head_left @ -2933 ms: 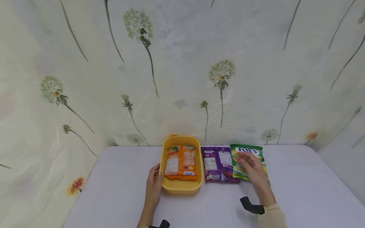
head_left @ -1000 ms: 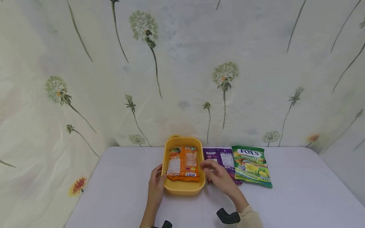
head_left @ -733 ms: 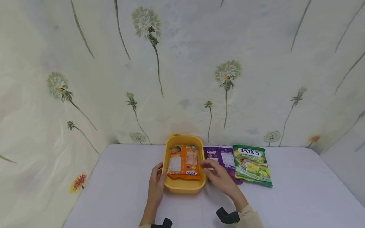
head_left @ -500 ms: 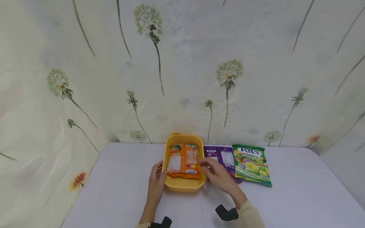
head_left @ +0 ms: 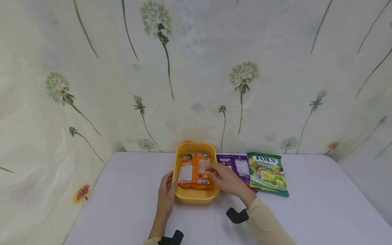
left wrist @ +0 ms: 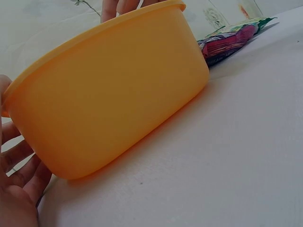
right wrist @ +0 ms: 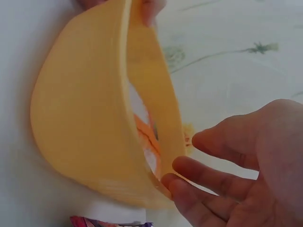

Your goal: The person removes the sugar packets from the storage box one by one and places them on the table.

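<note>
A yellow plastic tub (head_left: 196,196) stands on the table with an orange candy bag (head_left: 187,173) lying flat inside. My left hand (head_left: 166,195) grips the tub's left side, thumb at the rim and fingers along the outer wall, as the left wrist view shows too. Over the right rim reaches my right hand (head_left: 228,180), its fingers loosely bent and parted in the right wrist view, holding nothing. Those fingertips (right wrist: 182,187) are at the rim; whether they touch it I cannot tell. A purple candy bag (head_left: 241,166) is partly hidden behind the right hand.
A green Fox's candy bag (head_left: 267,174) lies to the right, overlapping the purple one's edge. The white-covered table (head_left: 122,200) meets a flower-printed backdrop (head_left: 196,75) close behind the tub. Black wrist straps (head_left: 237,215) sit at both forearms.
From above the green bag, my right hand has moved left to the tub, and lately a little further in over its rim. My left hand keeps its hold on the tub.
</note>
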The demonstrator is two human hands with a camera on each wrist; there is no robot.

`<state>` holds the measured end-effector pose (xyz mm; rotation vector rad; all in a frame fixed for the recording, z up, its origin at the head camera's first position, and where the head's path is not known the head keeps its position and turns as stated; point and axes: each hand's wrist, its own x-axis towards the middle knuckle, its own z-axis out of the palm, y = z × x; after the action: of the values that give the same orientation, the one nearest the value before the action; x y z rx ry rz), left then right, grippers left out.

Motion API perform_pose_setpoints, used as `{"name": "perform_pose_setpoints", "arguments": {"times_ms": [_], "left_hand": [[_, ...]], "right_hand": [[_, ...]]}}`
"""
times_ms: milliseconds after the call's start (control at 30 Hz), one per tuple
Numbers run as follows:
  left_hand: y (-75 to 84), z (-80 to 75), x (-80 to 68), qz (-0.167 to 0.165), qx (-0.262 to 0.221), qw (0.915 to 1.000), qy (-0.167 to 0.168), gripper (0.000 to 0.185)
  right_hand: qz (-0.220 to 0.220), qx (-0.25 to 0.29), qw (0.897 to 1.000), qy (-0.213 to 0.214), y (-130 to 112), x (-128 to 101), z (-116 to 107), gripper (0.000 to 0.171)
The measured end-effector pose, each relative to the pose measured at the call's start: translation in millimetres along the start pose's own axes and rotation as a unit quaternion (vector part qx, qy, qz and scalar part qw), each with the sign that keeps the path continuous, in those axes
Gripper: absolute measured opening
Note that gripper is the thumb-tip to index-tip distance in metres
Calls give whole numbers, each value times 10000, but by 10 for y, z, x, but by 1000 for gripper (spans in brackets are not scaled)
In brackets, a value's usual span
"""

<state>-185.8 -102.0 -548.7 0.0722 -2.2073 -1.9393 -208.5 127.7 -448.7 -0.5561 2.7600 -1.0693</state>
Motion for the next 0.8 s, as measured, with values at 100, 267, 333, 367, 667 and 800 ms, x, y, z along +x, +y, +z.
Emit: {"name": "perform_pose_setpoints", "arguments": {"times_ms": [100,267,333,367,667,800], "left_hand": [[0,3,-1,27,53,10000,-20,42],[3,0,-15,72,83,9999,1,42],[5,-4,-25,58,78,10000,-14,42],[0,-8,-28,51,83,10000,-6,42],[-4,1,-45,116,85,9999,17,42],[117,-8,-70,58,180,9998,-48,42]], "right_hand": [[79,-525,9986,-52,-65,41,13,24],[32,-1338,9910,-42,-132,129,63,26],[42,-1511,9885,-20,-146,168,92,28],[81,-1542,9880,-21,-154,187,109,29],[227,-2220,9746,198,-208,335,294,31],[368,-2395,9697,316,-262,375,344,28]]}}
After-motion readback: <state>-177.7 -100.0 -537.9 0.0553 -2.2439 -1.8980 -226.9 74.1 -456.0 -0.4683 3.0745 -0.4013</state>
